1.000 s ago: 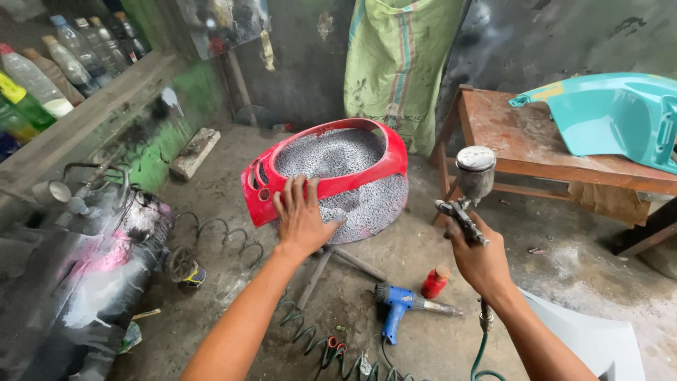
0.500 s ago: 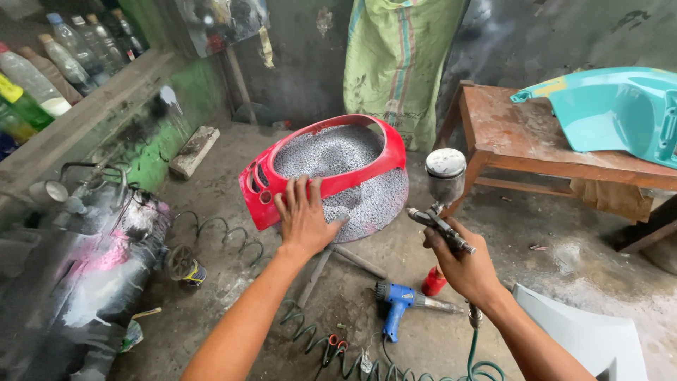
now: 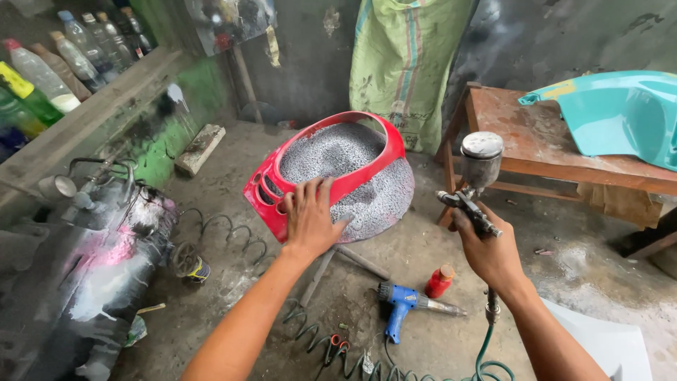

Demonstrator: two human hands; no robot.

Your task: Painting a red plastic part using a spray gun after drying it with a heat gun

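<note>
Left hand (image 3: 310,215) resting flat, fingers spread, on rim of red panel (image 3: 331,176), same spot as before. Panel sitting on stand over floor, grey speckled inside facing up. Right hand (image 3: 490,254) gripping spray gun (image 3: 474,183), fingers closed round handle; now staying lower than one second ago, cup upright, just beside wooden bench (image 3: 536,141). Blue heat gun (image 3: 405,303) and small red bottle (image 3: 438,281) lying on floor between arms.

red panel (image 3: 331,180): curved plastic shell, grey speckled inside, tilted on a stand, my left hand (image 3: 310,219) flat on its near rim | spray gun (image 3: 474,190): metal, cup on top, upright in my right hand (image 3: 493,254), right of the panel, apart
</note>
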